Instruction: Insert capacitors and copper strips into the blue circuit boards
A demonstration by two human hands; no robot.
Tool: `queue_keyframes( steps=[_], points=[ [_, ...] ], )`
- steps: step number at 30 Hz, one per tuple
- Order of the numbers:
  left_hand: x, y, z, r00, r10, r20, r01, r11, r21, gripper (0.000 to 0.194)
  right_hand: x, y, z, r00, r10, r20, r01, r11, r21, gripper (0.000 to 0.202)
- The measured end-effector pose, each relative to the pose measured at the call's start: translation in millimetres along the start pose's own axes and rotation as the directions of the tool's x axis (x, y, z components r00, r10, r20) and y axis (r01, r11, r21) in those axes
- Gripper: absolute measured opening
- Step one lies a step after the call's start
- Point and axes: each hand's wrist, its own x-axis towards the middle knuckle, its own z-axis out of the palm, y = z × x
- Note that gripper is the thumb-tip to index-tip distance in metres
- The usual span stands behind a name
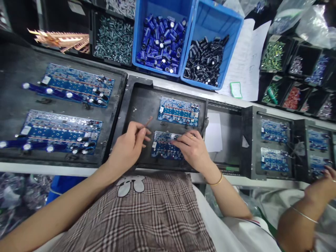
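Two blue circuit boards lie in a black tray (pixel 141 154) in front of me: an upper board (pixel 178 111) and a lower board (pixel 166 144). My right hand (pixel 193 148) is over the right part of the lower board, its fingers pinched together; whatever sits between the fingertips is too small to name. Left of the boards, my left hand (pixel 128 143) has its fingers closed around a thin copper-coloured strip (pixel 149 121), which sticks out past the fingertips. That hand is apart from both boards.
Blue bins hold blue capacitors (pixel 161 43) and black capacitors (pixel 204 61) at the back. Copper strips (pixel 63 40) lie at upper left. Boards with large capacitors (pixel 61 131) fill the left tray. A co-worker's hand (pixel 321 185) is at far right.
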Motion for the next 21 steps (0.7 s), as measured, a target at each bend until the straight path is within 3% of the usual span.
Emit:
queue_keyframes(
  steps=[4, 7, 9, 11, 12, 14, 16, 17, 18, 19, 21],
  points=[
    [7, -7, -7.2, 0.999, 0.042, -0.029, -0.037, 0.987, 0.157, 0.016, -14, 4, 12, 0.998, 0.063, -0.001, -0.063, 0.995, -0.071, 0.029],
    [4, -7, -5.9, 0.999, -0.027, 0.019, 0.027, 0.999, 0.023, 0.017, -13, -2, 8, 0.993, 0.119, 0.025, -0.118, 0.992, -0.036, 0.03],
    [-5, -3, -2.5, 0.989, -0.099, 0.108, 0.116, 0.979, -0.165, 0.021, -5, -11, 3, 0.977, 0.208, 0.048, -0.212, 0.972, 0.098, 0.027],
    [-16, 5, -0.8, 0.954, -0.116, 0.275, 0.206, 0.923, -0.324, 0.036, 7, -24, -3, 0.947, 0.316, 0.053, -0.311, 0.866, 0.39, 0.03],
    [-19, 10, -2.2, 0.927, -0.09, 0.364, 0.228, 0.906, -0.356, 0.046, 14, -31, -6, 0.93, 0.366, 0.043, -0.326, 0.763, 0.558, 0.03],
    [-12, 23, -12.8, 0.888, 0.019, 0.459, 0.139, 0.941, -0.31, 0.058, 24, -45, -10, 0.892, 0.451, 0.018, -0.279, 0.521, 0.807, 0.018],
    [20, 36, -36.0, 0.924, 0.142, 0.354, -0.121, 0.989, -0.079, 0.053, 28, -56, -15, 0.868, 0.496, 0.018, -0.215, 0.343, 0.914, 0.009],
    [45, 42, -51.8, 0.951, 0.225, 0.214, -0.254, 0.959, 0.122, 0.046, 27, -60, -18, 0.865, 0.501, 0.035, -0.2, 0.279, 0.939, 0.01],
    [74, 46, -69.0, 0.958, 0.285, 0.034, -0.274, 0.875, 0.399, 0.044, 25, -63, -22, 0.864, 0.5, 0.059, -0.195, 0.225, 0.954, 0.011],
    [105, 48, -86.1, 0.948, 0.305, -0.092, -0.222, 0.838, 0.498, 0.047, 21, -64, -25, 0.863, 0.498, 0.08, -0.199, 0.191, 0.961, 0.014],
    [166, 46, -113.9, 0.951, 0.27, -0.151, -0.133, 0.797, 0.589, 0.058, 11, -62, -32, 0.846, 0.53, 0.06, -0.215, 0.237, 0.947, 0.019]
  ],
)
